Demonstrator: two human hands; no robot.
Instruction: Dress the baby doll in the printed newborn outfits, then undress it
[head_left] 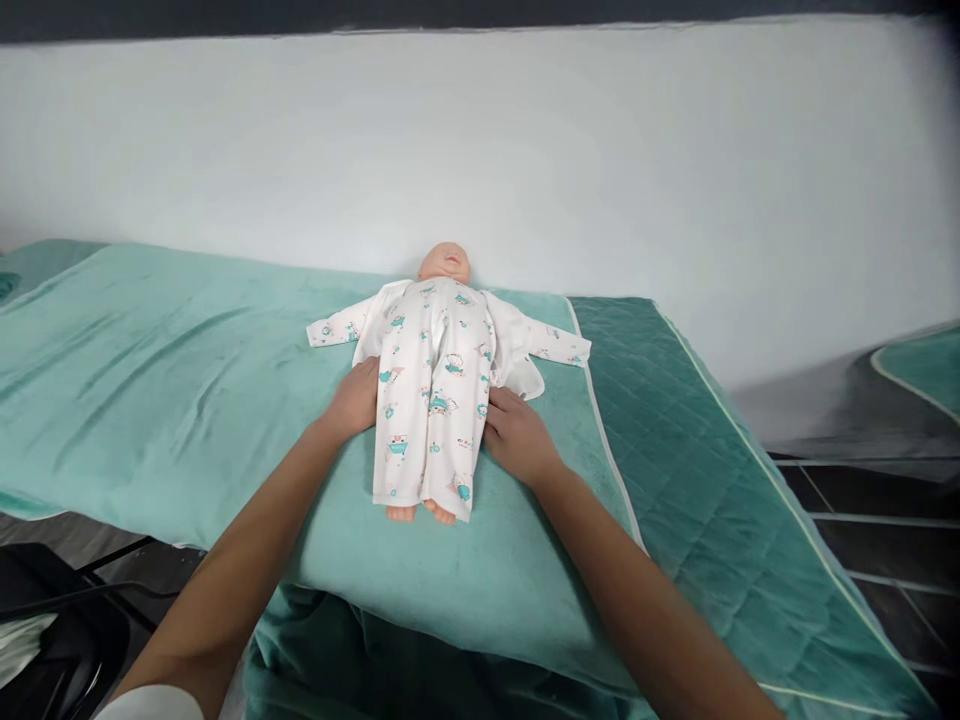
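A baby doll lies on its back, its feet showing at the near end. White printed pants lie along its front from the chest to the ankles. Beside and beneath them spreads a white shirt, both printed sleeves stretched out sideways. My left hand is closed at the left edge of the pants, its fingertips partly hidden by the cloth. On the opposite edge, a little lower, my right hand is closed with its fingers curled at the fabric.
A light green blanket covers the bed under the doll. Darker quilted bedding shows to the right. Behind stands a white wall. A black chair is at lower left, and a metal slatted frame at right.
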